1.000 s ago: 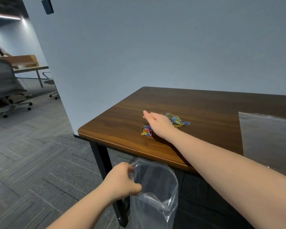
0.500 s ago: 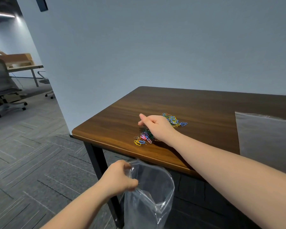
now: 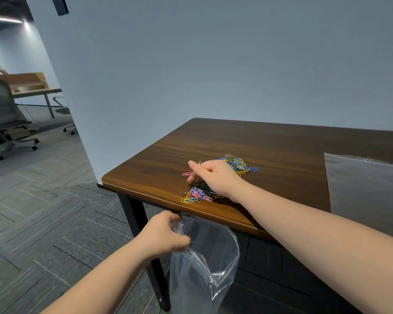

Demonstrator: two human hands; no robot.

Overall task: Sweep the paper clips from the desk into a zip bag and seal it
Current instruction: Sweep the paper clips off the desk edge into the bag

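Coloured paper clips (image 3: 196, 194) lie in a heap near the front edge of the dark wooden desk (image 3: 281, 146); a second cluster of paper clips (image 3: 237, 163) sits farther back. My right hand (image 3: 213, 177) rests edge-down on the desk between the two clusters, fingers loosely curled, holding nothing. A single pink clip (image 3: 186, 173) lies by its fingertips. My left hand (image 3: 163, 234) pinches the rim of a clear zip bag (image 3: 204, 264), which hangs with its mouth wide just below the desk edge.
A second clear plastic bag (image 3: 368, 191) lies flat on the desk's right side. A black desk leg (image 3: 143, 241) stands beside the hanging bag. At far left are an office chair (image 3: 2, 118), another desk and a seated person. A grey wall backs the desk.
My right hand has dragged part of the clip pile toward the front edge, leaving a cluster behind. My left hand has brought the bag's mouth closer under the desk edge.
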